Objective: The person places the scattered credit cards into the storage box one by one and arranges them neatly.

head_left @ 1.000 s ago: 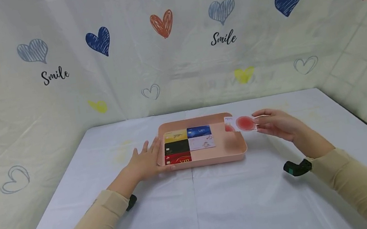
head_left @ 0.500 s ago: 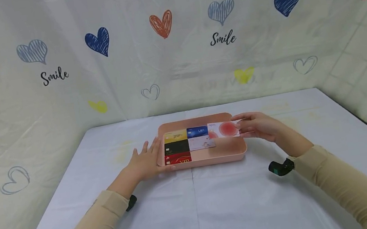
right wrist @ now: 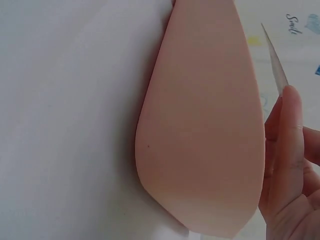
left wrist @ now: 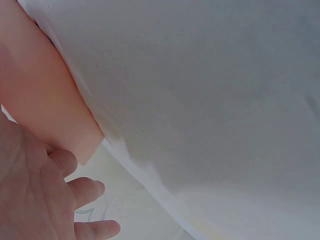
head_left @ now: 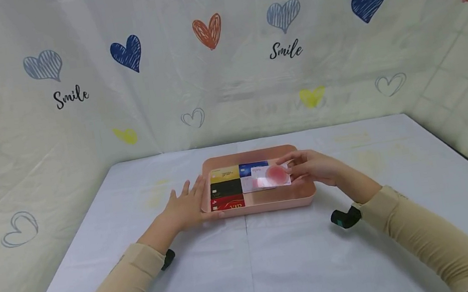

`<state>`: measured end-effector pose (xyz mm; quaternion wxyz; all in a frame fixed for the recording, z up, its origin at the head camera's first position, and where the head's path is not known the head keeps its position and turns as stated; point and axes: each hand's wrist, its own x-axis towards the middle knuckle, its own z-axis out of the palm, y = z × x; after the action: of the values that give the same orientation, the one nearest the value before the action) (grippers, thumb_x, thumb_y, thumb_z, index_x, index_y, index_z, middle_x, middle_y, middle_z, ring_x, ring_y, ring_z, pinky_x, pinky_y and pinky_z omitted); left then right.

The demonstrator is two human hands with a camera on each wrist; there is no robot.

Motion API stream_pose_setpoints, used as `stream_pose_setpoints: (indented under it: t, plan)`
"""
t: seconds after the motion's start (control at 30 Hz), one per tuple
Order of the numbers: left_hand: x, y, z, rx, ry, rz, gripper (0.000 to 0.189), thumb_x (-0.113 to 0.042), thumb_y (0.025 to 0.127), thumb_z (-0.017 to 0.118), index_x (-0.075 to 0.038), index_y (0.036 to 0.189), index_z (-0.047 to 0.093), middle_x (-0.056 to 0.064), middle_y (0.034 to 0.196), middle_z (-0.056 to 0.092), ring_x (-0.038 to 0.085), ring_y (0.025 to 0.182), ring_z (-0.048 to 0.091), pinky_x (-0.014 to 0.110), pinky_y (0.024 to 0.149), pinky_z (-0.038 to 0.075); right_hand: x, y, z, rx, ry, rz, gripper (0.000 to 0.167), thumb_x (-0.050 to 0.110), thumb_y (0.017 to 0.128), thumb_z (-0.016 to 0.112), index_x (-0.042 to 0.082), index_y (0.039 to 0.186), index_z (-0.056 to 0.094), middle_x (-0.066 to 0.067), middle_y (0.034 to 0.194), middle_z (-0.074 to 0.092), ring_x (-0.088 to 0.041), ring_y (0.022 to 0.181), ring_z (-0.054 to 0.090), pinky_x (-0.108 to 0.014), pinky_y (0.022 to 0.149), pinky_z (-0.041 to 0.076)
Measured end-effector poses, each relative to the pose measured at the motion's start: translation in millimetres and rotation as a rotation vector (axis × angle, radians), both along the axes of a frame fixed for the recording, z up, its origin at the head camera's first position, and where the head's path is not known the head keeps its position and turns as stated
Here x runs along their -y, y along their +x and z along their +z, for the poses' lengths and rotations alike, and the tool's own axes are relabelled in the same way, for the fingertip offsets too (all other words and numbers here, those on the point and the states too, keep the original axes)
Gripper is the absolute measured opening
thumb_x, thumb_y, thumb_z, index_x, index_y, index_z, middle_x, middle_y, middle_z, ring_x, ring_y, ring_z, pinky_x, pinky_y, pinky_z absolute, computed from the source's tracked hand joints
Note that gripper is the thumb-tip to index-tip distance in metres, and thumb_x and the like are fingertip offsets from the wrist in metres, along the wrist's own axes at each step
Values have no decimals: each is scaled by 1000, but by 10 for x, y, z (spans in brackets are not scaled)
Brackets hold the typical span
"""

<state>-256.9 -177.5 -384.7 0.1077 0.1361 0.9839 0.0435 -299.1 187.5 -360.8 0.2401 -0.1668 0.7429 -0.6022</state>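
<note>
A shallow pink tray (head_left: 305, 197) sits on the table, its outer wall filling much of the right wrist view. On its left side lie a yellow card (head_left: 223, 174), a black card (head_left: 225, 188) and a red card (head_left: 227, 203), with a blue card (head_left: 248, 169) beside the yellow one. My left hand (head_left: 184, 208) rests against the tray's left end, fingers spread. With thumb and fingers my right hand (head_left: 316, 168) pinches a white card with a red circle (head_left: 263, 174) above the tray. That card partly covers the blue card and a pale pink card (head_left: 248, 187).
White cloth (head_left: 253, 274) covers the table. Behind it hangs a pale curtain (head_left: 247, 83) printed with hearts and words. A dark wrist camera (head_left: 345, 218) sits below the right wrist.
My right hand has carried the white card leftward from the tray's right rim to over the pale pink and blue cards. The left hand has stayed in place.
</note>
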Motion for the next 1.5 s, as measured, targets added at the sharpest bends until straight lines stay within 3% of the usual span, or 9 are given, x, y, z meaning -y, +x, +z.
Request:
stream_pose_setpoints:
  t: [0.7, 0.9, 1.17, 1.33, 1.5]
  plan:
    - [1, 14, -1, -1, -5, -1, 116, -78, 87, 56, -10, 166, 6, 9, 172, 9, 44, 154, 10, 72, 116, 10, 277, -36, -120, -56, 155, 115, 34, -5, 101, 52, -7, 135, 56, -17, 102, 54, -24, 76, 63, -32, 70, 61]
    - [-2, 15, 9, -6, -6, -3, 115, -77, 88, 56, -9, 166, 7, 10, 172, 10, 44, 154, 11, 71, 116, 11, 314, -50, -129, 1, 257, 114, 41, -3, 99, 54, 0, 139, 58, -15, 103, 49, -24, 77, 62, -31, 72, 60]
    - [-6, 36, 35, 2, 16, 2, 116, -77, 87, 58, -8, 166, 7, 10, 172, 10, 44, 154, 9, 71, 117, 10, 341, -58, -190, 40, 235, 129, 38, -3, 100, 54, 0, 138, 57, -11, 93, 47, -21, 76, 59, -26, 69, 58]
    - [-1, 29, 24, 2, 17, 1, 116, -77, 87, 58, -8, 165, 7, 10, 172, 10, 44, 154, 9, 71, 117, 10, 363, -58, -183, 2, 268, 140, 36, -1, 99, 60, -1, 135, 59, -11, 91, 49, -21, 75, 58, -25, 69, 57]
    - [0, 15, 17, -4, 11, 0, 116, -78, 87, 57, -8, 166, 7, 10, 172, 9, 44, 154, 10, 71, 116, 10, 369, -56, -160, -109, 362, 155, 43, -2, 89, 71, 2, 131, 64, -12, 100, 56, -24, 94, 53, -27, 72, 53]
